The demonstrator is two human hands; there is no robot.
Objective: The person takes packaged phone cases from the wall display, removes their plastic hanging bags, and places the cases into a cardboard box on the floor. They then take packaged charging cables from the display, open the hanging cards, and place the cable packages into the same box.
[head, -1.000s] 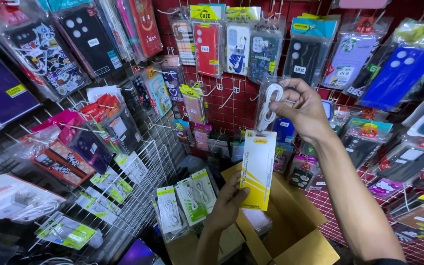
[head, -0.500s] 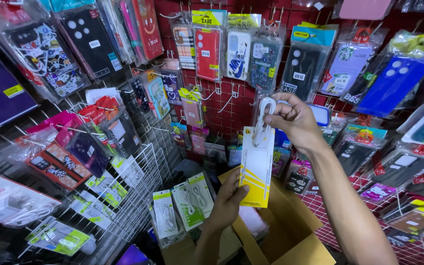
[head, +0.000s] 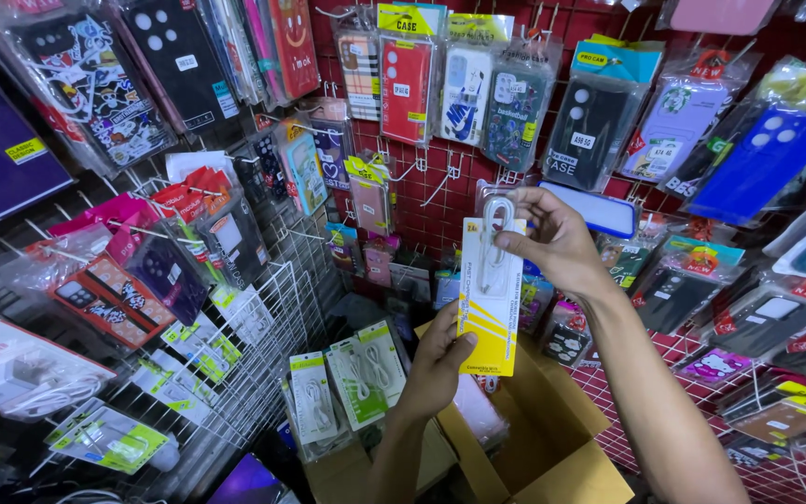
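My left hand [head: 438, 366] grips the lower edge of a tall white and yellow card sleeve [head: 491, 308], held upright in front of me. My right hand [head: 552, 238] pinches a coiled white cable [head: 493, 238] at the sleeve's top end, so that the cable lies against the upper part of the card. Both hands are raised over an open cardboard box [head: 552, 448].
Red grid walls [head: 431, 173] hold hanging phone cases in clear bags on all sides. A white wire rack [head: 263, 317] at left carries more packaged items. Green and white packed cables [head: 356, 378] hang low beside the box. Bare hooks [head: 440, 187] stick out behind the sleeve.
My right hand has come down and left with the coiled cable, from above the sleeve to its top end. The left hand keeps its hold on the sleeve.
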